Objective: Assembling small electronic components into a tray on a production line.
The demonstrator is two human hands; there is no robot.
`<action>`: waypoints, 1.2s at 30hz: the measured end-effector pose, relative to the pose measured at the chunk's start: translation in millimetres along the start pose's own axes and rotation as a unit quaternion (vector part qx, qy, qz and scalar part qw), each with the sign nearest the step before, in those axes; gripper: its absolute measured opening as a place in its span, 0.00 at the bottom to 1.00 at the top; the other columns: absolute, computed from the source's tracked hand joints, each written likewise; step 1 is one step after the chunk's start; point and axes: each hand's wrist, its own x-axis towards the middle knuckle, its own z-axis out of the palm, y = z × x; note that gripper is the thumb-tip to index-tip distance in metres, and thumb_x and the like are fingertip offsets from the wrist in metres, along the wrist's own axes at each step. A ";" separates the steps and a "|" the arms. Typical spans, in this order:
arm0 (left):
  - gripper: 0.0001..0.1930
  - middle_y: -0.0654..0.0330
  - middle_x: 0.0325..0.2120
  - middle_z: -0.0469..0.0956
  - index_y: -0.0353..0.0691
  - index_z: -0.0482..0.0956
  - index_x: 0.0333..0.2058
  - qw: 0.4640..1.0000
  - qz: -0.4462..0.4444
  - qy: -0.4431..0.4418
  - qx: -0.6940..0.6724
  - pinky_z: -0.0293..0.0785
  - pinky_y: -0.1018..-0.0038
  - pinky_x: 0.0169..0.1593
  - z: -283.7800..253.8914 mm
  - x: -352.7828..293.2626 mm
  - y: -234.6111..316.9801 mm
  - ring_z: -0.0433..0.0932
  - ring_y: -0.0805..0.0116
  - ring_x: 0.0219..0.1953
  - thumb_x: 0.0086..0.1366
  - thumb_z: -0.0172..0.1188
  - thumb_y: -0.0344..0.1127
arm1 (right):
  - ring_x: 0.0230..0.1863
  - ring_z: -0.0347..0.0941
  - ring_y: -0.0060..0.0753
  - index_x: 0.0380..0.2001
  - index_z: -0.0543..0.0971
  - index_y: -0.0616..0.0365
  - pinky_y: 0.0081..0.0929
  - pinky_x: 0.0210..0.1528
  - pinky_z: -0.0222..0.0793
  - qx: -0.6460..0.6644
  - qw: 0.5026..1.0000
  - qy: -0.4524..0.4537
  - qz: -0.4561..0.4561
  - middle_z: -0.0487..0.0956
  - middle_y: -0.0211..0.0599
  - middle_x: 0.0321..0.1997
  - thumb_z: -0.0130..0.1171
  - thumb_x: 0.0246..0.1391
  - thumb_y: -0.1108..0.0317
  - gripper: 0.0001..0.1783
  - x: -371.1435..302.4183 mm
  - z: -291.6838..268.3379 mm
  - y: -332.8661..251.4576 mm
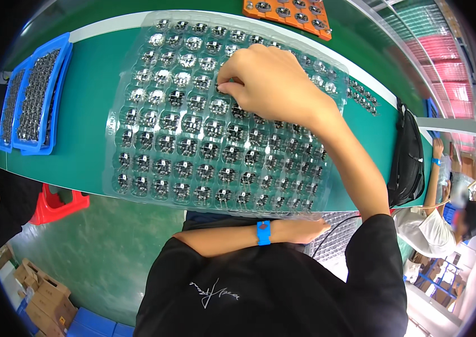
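A large clear plastic blister tray [115, 168] lies on the green table, its pockets filled with rows of small round circuit boards [188, 146]. Over its upper middle reaches my right hand [266, 78], thumb and forefinger pinched together just above a pocket. A tiny dark bit shows at the fingertips, too small to name. Below the tray's near edge, my left forearm crosses in front of my body, a blue band on the wrist. My left hand [304, 230] rests beside the table edge at the right; its fingers are mostly hidden.
Blue bins [52, 112] full of small parts stand at the left. An orange fixture [300, 14] with round boards sits at the far edge. Loose boards [363, 96] and a black bag [408, 160] are at the right. A red stool [58, 205] stands lower left; another person [434, 227] works at right.
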 end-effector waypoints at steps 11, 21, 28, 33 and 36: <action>0.14 0.45 0.35 0.76 0.29 0.71 0.50 0.999 0.030 0.021 -0.011 0.75 0.55 0.40 7.0 2.0 -5.9 0.81 0.43 0.38 0.66 0.54 0.26 | 0.36 0.83 0.51 0.33 0.89 0.54 0.45 0.43 0.77 -0.042 0.999 -0.028 -0.005 0.86 0.45 0.30 0.65 0.53 0.67 0.07 5.6 -6.9 -8.1; 0.13 0.44 0.35 0.80 0.30 0.73 0.48 0.999 0.015 0.021 0.026 0.77 0.49 0.41 0.6 -2.0 -1.8 0.82 0.40 0.38 0.69 0.54 0.32 | 0.34 0.83 0.47 0.32 0.88 0.54 0.43 0.41 0.78 -0.004 1.000 0.020 -0.005 0.84 0.39 0.26 0.67 0.52 0.59 0.11 15.1 -23.1 -0.5; 0.12 0.43 0.34 0.80 0.30 0.74 0.47 0.999 0.026 0.030 0.005 0.77 0.50 0.39 -1.7 -0.8 -0.3 0.82 0.40 0.37 0.70 0.53 0.31 | 0.36 0.83 0.45 0.32 0.88 0.54 0.42 0.42 0.77 -0.044 0.999 0.018 -0.026 0.85 0.38 0.29 0.66 0.54 0.59 0.11 40.0 0.7 11.2; 0.15 0.45 0.36 0.79 0.30 0.73 0.53 0.999 0.018 0.020 0.033 0.77 0.53 0.40 -1.5 -4.8 -0.4 0.82 0.42 0.37 0.70 0.51 0.30 | 0.37 0.83 0.45 0.34 0.89 0.53 0.42 0.43 0.77 -0.039 0.999 0.001 -0.016 0.86 0.39 0.31 0.64 0.56 0.63 0.09 45.8 -6.5 8.8; 0.10 0.47 0.31 0.77 0.29 0.75 0.42 0.998 0.021 0.055 0.012 0.75 0.59 0.43 8.8 -4.2 -3.9 0.79 0.50 0.38 0.62 0.57 0.26 | 0.42 0.85 0.46 0.33 0.88 0.51 0.45 0.42 0.79 -0.019 0.998 -0.066 -0.006 0.87 0.41 0.35 0.63 0.47 0.69 0.09 57.9 -8.7 6.7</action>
